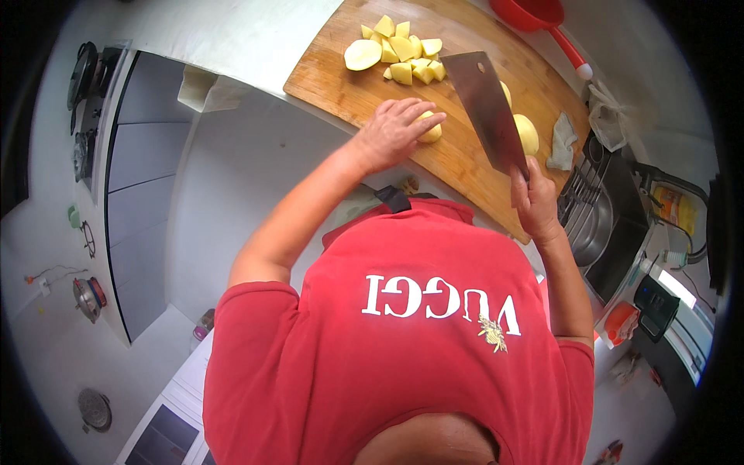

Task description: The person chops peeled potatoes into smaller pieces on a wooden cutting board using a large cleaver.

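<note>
My right hand [535, 200] grips the handle of a broad cleaver [488, 110], its dark blade raised over a wooden cutting board [343, 99]. Under the fingers of my left hand [398, 133] is a peeled potato piece [430, 129], held against the board near its front edge. Beyond the hands, a pile of cut potato chunks [401, 47] lies on the board beside a potato half [362, 54] with its pale cut face up. To the right of the blade sits a peeled potato [526, 134]; another pale piece [506, 93] is partly hidden behind the blade.
A folded grey cloth [562, 142] rests on the board's right side. Past the far edge lies a red ladle [546, 23]. On the right is a sink [592, 224] with a rack and a black faucet [674, 174]. White countertop [232, 40] extends left of the board.
</note>
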Demonstrator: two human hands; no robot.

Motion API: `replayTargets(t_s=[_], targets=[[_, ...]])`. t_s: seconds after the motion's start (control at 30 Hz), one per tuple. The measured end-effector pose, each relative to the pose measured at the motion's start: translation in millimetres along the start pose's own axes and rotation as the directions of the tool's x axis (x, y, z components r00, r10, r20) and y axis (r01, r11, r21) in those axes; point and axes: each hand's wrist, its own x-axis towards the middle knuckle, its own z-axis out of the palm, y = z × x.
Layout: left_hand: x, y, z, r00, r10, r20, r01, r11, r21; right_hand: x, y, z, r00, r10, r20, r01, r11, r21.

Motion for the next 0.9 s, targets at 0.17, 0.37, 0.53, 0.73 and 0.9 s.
replayTargets(t_s=[0.17, 0.37, 0.53, 0.73, 0.9], targets=[[11.2, -33.3, 21.2, 0.926, -0.044, 0.375, 0.105, 0.984, -0.143, -13.9, 10.0, 8.6, 0.987, 0.158, -0.019, -0.156, 0.986, 0.059], [26.6, 19.7, 58.7, 0.836, -0.547, 0.035, 0.547, 0.837, 0.016, -24.0, 10.5, 22.3, 0.97, 0.237, -0.061, -0.242, 0.963, -0.117], [10.6, 15.6, 53.5, 0.859, -0.505, -0.085, 0.48, 0.852, -0.208, -17.4, -3.9, 25.7, 0.995, 0.099, -0.017, -0.098, 0.934, -0.343], [2.5, 8.9, 49.4, 0.884, -0.455, -0.109, 0.417, 0.871, -0.261, -6.4, -6.7, 24.6, 0.995, 0.064, 0.075, -0.03, 0.919, -0.393], [1.0, 7.5, 54.7, 0.874, -0.47, -0.12, 0.421, 0.858, -0.295, 13.6, -15.5, 3.4, 0.971, 0.111, 0.213, -0.016, 0.915, -0.402]])
